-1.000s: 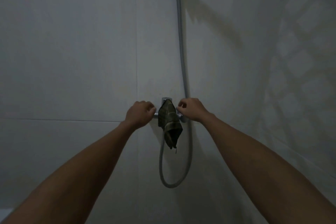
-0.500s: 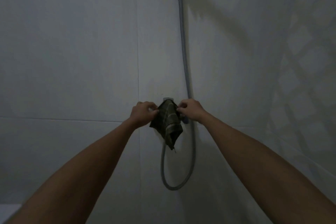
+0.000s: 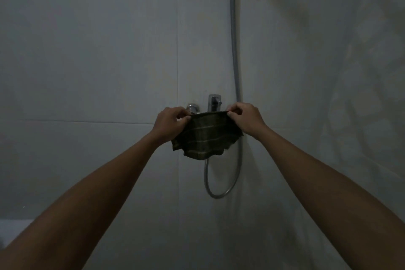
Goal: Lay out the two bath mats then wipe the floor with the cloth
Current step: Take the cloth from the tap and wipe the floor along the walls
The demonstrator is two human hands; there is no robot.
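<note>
Comparing against the earlier pictures: the cloth [image 3: 205, 136], which hung bunched and narrow over the shower mixer a second ago, is now drawn out wide and held up in front of the fitting.

Left to right. The left hand [image 3: 169, 124] is closed in a pinch on the cloth's upper left corner. The cloth itself is dark with pale stripes, its top edge stretched taut between the two hands and its lower edge hanging loose and wavy. Behind it the mixer's left knob [image 3: 192, 108] and lever [image 3: 214, 102] now show bare above the top edge; whether the cloth touches the fitting cannot be told. The right hand [image 3: 246, 119] is pinched shut on the upper right corner. The hose [image 3: 235, 68] runs down the tiled wall [image 3: 87, 61] and loops below.

Judgement: the cloth has been taken up and opened out, which suits the wiping stage. No bath mat and no floor lie within view, so the mats' state cannot be confirmed.
</note>
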